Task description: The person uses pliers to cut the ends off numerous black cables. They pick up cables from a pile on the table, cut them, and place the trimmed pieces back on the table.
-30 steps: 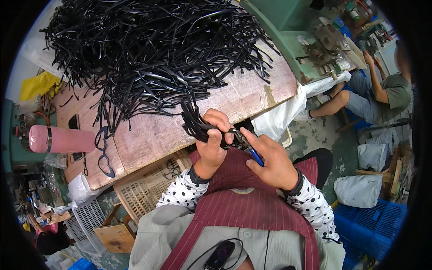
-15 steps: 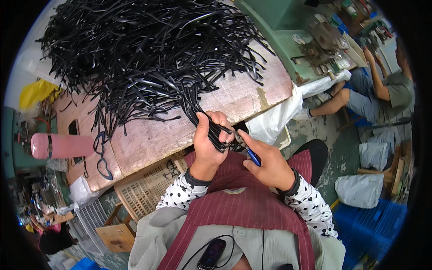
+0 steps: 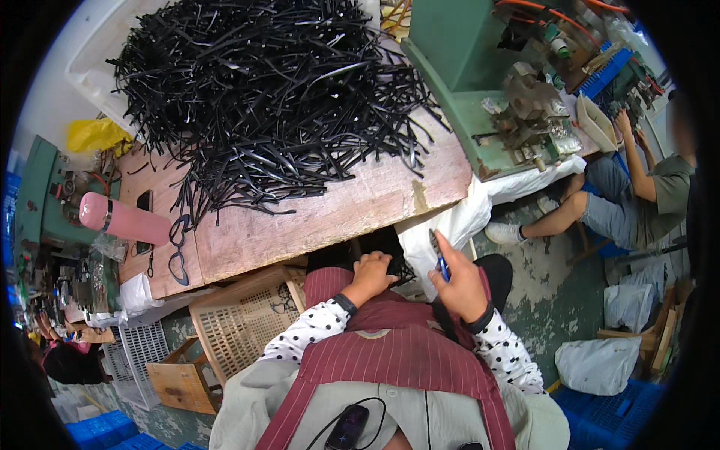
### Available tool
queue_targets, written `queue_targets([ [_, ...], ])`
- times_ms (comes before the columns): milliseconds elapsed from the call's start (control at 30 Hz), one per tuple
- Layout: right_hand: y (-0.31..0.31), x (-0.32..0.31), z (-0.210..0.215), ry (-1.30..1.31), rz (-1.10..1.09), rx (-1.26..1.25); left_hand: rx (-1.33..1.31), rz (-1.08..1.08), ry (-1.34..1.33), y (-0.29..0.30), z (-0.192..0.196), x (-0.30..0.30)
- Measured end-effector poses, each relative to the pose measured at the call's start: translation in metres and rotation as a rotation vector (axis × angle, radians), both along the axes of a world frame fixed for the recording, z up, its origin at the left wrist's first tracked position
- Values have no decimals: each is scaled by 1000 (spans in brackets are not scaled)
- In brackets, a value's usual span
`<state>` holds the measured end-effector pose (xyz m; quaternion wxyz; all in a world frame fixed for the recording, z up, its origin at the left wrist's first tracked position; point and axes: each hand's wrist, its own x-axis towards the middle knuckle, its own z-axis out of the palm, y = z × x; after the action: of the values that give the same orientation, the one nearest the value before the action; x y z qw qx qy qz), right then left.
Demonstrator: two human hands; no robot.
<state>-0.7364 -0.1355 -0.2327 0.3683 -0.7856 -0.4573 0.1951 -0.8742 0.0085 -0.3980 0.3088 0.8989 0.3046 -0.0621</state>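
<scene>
A large heap of slim black strips, which look like eyeglass temples [image 3: 262, 112], covers much of the pinkish table [image 3: 360, 199]. My left hand [image 3: 370, 277] is lowered below the table's front edge, over a dark opening [image 3: 379, 244] above my lap. Its fingers are bent and close together; their tips, and anything in them, are hidden. A few black pieces show beside it. My right hand [image 3: 463, 283], to the right of it, is closed round small pliers [image 3: 442, 259] with blue handles, the metal jaws pointing up and away from me.
A pink flask [image 3: 124, 219], a phone [image 3: 144, 201] and dark glasses [image 3: 178, 251] lie at the table's left. A beige plastic basket [image 3: 240, 319] is below the front edge. Green machinery [image 3: 465, 90] stands at the right; beyond it sits another person [image 3: 649, 191].
My left hand has gone down below the table edge; the bunch of black temples it held no longer shows. My right hand, still with the pliers, has moved right, away from it.
</scene>
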Motion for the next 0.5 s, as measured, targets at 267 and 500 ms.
queue_targets([
  [267, -11, 10, -18, 169, 71, 179, 287, 162, -606, 82, 185, 62],
  [500, -2, 31, 8, 37, 318, 376, 671, 537, -280, 190, 182, 153],
])
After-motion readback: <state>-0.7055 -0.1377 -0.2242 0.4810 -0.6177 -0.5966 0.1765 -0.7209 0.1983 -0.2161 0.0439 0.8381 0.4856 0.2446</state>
